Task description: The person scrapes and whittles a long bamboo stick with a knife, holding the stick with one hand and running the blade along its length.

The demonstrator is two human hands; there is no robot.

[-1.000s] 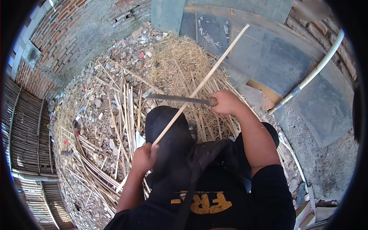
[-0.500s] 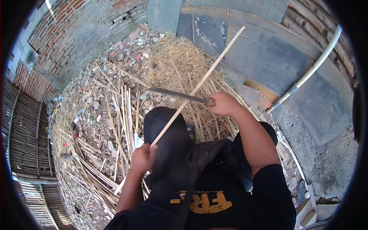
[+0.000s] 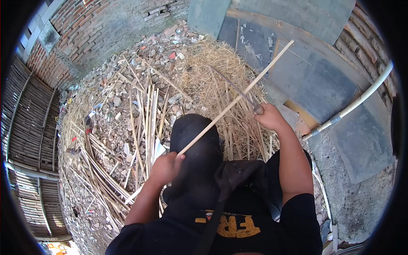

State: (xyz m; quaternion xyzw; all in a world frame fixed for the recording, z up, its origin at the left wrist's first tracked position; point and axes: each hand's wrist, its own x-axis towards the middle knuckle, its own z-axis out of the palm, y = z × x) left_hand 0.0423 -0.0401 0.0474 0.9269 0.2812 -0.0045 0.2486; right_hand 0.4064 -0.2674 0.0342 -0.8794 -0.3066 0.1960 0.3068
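A long pale bamboo strip [image 3: 221,114] slants up and away over my knee. Its near end is in my left hand [image 3: 166,166], the fingers wrapped round it and the thumb along it. My right hand [image 3: 270,117] grips the handle of a long-bladed knife [image 3: 227,80]. The thin dark blade crosses the strip a bit past its middle and seems to touch it, seen nearly edge-on. Beyond the blade, the strip's far end sticks up free toward the grey panels.
Cut bamboo strips [image 3: 149,114] and a bundle of long slats [image 3: 100,165] lie on rubble to the left. Dry shavings [image 3: 212,57] heap ahead. Grey panels [image 3: 306,80] and a white pipe [image 3: 361,100] stand right; a woven bamboo wall [image 3: 27,114] is far left.
My right hand has moved the knife outward along the strip, and the blade has turned from showing its flat side to nearly edge-on. The left hand keeps its hold. The whole view has shifted.
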